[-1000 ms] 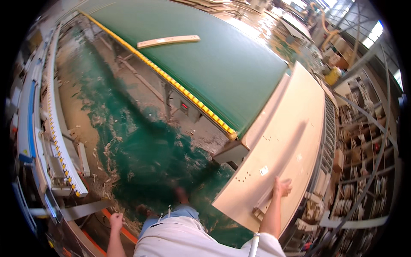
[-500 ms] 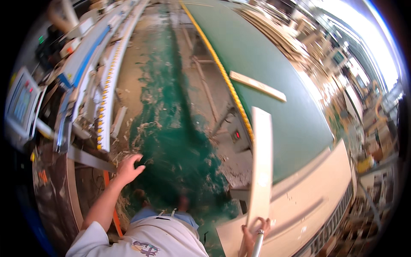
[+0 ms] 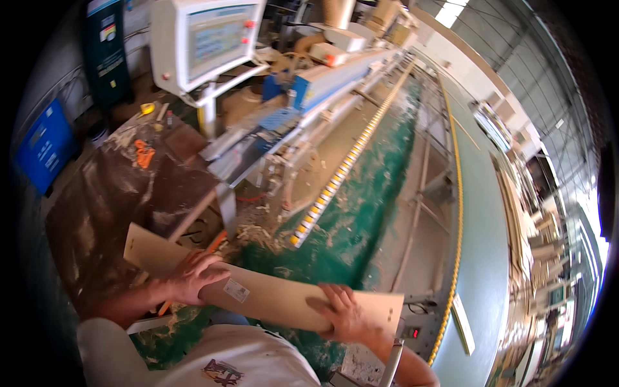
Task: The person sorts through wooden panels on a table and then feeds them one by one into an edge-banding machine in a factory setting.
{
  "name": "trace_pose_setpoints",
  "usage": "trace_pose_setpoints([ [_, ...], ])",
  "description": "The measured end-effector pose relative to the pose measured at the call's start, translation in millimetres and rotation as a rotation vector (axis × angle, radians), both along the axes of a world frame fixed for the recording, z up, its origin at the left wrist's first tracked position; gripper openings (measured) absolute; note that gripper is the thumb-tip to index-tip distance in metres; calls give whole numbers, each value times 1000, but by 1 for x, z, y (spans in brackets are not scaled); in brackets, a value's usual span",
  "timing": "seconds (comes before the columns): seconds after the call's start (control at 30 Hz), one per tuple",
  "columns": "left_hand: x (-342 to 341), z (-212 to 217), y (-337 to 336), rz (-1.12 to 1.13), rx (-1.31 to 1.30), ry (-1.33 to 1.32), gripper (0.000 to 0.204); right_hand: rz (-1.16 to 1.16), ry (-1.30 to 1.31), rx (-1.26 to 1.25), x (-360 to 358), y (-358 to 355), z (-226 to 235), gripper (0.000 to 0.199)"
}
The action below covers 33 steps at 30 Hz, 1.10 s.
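Observation:
A long, narrow wooden board lies crosswise in front of my body, tilted down toward the right. It has a small white label near the middle and small holes by both ends. My left hand grips it left of the label, fingers over the upper edge. Toward the other end, my right hand is closed on the board, with the fingers bent over its face. The thumbs are partly hidden. Beside my right wrist shows a pale rod.
At left stands a brown-topped table with an orange tool. Beyond it are a control screen and a long machine with a yellow-marked rail. On the right runs a green conveyor belt carrying a wooden strip.
My view has swung left toward the table and control screen. The board, earlier upright in my right hand alone, is now crosswise; my left hand, earlier free, has taken hold of it.

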<state>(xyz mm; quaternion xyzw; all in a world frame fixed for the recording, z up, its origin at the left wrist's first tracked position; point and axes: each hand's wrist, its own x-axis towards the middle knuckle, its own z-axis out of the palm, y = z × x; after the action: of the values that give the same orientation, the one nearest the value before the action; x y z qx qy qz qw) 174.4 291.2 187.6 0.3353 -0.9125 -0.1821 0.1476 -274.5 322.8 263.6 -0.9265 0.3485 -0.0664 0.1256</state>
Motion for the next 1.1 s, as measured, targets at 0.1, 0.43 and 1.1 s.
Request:
trace_pose_setpoints([
  [0.1,71,-4,23,355,84,-14,90,92,145,-99,78,-114,-15,104],
  [0.43,128,-68,-21,977,52,118,76,-575,-529,90,239,-328,-206,69],
  [1.1,71,-96,-209,1153,227,-115,97,-778,-1021,1056,272,-510,-229,85],
])
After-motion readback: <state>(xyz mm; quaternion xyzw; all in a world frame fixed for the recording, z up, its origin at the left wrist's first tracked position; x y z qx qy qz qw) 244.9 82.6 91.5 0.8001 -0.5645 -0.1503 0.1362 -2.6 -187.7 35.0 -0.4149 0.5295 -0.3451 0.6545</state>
